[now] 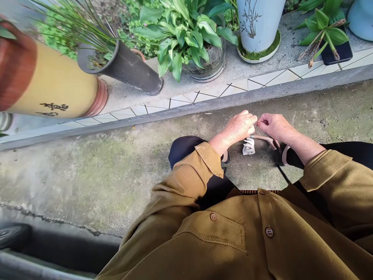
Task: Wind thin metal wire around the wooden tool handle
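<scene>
Tan stick-like handle point(264, 139) with white ridged piece point(248, 147) at its left end, just below both hands, between feet. Ground's stained, mossy concrete point(87, 175), outdoors. Dark wheel point(14, 235) bottom left. Tiled ledge point(180, 102) across front, kinda walls things off. Lineup: yellow-and-red pot point(58, 74), dark cylindrical pot point(131, 66), hosta-like plant point(192, 35), pale blue pot point(260, 23), black slab point(345, 52). Left hand point(240, 124) curled, right hand point(274, 125) pinching, tips nearly meeting; can't tell on what, tbh.
</scene>
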Available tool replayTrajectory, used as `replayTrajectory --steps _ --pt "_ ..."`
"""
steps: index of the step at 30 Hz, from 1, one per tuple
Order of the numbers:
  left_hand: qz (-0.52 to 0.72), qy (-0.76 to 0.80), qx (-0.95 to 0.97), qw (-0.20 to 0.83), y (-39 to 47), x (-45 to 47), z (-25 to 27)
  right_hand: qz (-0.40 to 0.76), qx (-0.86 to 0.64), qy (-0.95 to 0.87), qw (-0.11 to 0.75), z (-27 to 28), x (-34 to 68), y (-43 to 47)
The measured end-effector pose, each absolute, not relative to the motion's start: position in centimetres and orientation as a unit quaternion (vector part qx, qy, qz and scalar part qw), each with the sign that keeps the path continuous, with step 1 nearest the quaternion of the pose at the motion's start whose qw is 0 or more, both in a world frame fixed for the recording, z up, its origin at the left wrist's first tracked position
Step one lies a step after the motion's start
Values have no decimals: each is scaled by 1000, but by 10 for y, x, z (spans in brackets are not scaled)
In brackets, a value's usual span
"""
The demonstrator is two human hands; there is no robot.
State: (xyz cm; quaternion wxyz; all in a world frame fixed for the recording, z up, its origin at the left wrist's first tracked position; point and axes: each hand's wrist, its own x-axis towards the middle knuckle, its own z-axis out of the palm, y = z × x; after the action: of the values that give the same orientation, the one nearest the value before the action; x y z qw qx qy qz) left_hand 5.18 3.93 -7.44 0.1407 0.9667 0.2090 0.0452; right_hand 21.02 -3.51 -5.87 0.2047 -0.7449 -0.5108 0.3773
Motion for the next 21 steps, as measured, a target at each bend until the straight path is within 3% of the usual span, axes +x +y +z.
replayTrajectory --steps 11,21 --pt "59 232 959 154 40 47 -72 356 -743 -525 214 -64 212 -37" --pt "39 232 956 177 29 47 -72 295 -770 -549 137 -72 212 -48"
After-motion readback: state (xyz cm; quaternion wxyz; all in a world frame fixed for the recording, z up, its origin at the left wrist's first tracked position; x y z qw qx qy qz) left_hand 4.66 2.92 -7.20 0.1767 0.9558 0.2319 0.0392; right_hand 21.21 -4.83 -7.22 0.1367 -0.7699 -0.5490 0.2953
